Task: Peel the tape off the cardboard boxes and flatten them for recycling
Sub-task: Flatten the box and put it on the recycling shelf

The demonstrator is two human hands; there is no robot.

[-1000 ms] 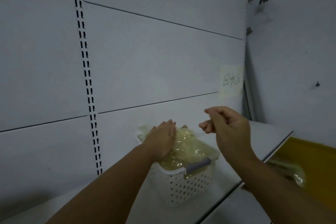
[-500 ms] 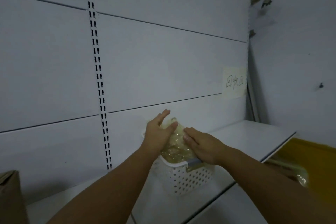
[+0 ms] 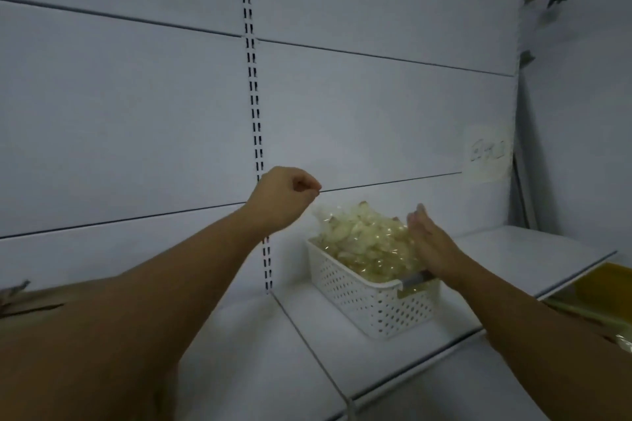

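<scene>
Cardboard box [image 3: 24,299] cut off by left edge. Writing on wall label [image 3: 487,154] blurred, unreadable. Left hand [image 3: 282,198] curled; whether it pinches anything cannot be determined.

so left hand [image 3: 284,195] is up in the air, above and left of the basket [image 3: 369,301], fingers curled into a fist with nothing visible in it. right hand [image 3: 432,244] is at the basket's right side, fingers straight and together, palm turned left, forearm reaching in.
</scene>
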